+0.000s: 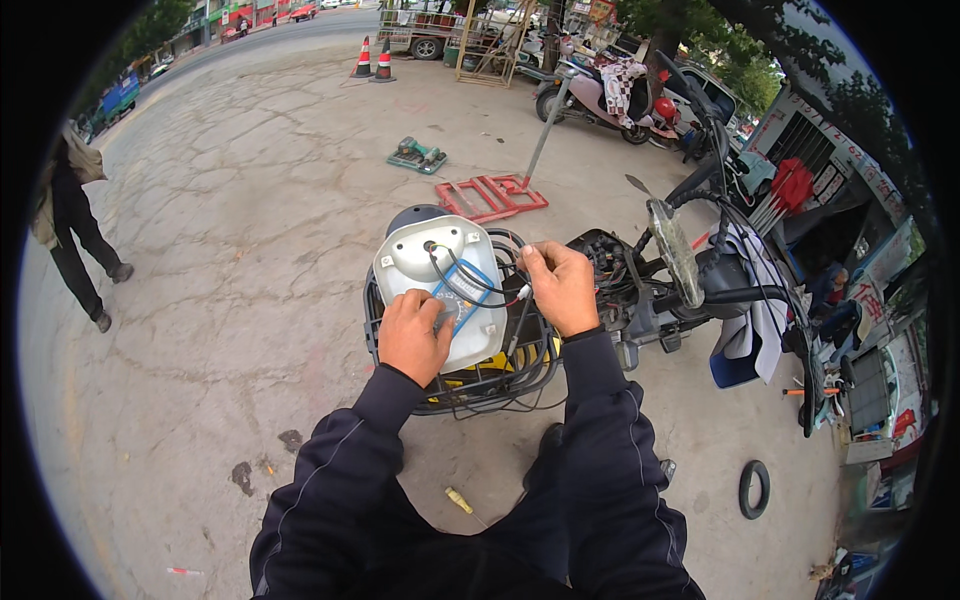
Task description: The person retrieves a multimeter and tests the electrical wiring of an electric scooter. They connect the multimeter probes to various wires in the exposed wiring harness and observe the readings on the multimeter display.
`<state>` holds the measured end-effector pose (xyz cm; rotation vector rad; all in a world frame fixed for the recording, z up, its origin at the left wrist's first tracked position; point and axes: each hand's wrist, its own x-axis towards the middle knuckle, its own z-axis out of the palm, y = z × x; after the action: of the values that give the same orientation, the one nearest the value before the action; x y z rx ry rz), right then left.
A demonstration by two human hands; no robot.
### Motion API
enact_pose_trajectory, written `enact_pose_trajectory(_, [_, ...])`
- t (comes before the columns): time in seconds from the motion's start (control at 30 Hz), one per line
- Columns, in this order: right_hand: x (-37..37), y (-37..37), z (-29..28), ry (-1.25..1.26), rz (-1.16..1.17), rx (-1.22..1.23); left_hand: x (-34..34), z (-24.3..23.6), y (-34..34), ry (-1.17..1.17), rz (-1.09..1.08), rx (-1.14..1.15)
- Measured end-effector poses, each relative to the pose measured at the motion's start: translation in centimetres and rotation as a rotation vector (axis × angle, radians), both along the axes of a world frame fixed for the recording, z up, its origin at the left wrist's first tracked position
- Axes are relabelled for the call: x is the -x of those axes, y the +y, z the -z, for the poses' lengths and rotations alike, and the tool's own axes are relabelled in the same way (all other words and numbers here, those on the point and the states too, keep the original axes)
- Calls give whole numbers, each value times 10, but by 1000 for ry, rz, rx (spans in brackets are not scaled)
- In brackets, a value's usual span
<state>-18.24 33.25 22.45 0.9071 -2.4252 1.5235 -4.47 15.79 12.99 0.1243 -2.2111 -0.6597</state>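
Note:
A white plastic cover (475, 345) lies on the black rack at the rear of an electric scooter. Resting on it is a blue-edged multimeter (466, 284) with a screen and a round dial. My left hand (412, 338) has its fingers and thumb curled at the multimeter's dial end, gripping it there. Black wires (440, 262) come out of a hole in the cover and loop rightward. My right hand (562, 288) pinches thin black wires between thumb and forefinger, and a small white connector (524, 292) hangs just beside it.
The scooter's opened body (605, 262) and handlebar stretch right. Ahead lie a red metal stand (490, 197) and a green tool case (416, 155). A yellow-handled screwdriver (459, 499) is near my feet, a tyre (754, 489) at right. A person (78, 225) walks on the left.

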Motion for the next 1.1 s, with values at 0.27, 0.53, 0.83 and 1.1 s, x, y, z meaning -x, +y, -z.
enact_pose_trajectory(0.27, [-75, 102, 49, -242, 45, 309, 11, 8, 2, -7, -54, -25])
enact_pose_trajectory(0.53, [-100, 195, 107, -417, 332, 436, 13, 12, 6, 20, -59, 11])
enact_pose_trajectory(0.83, [-101, 216, 137, -469, 414, 448, 15, 14, 8, 62, -56, 13])
enact_pose_trajectory(1.1, [-97, 221, 169, -439, 453, 387, 12, 11, 8, 48, -60, 38])
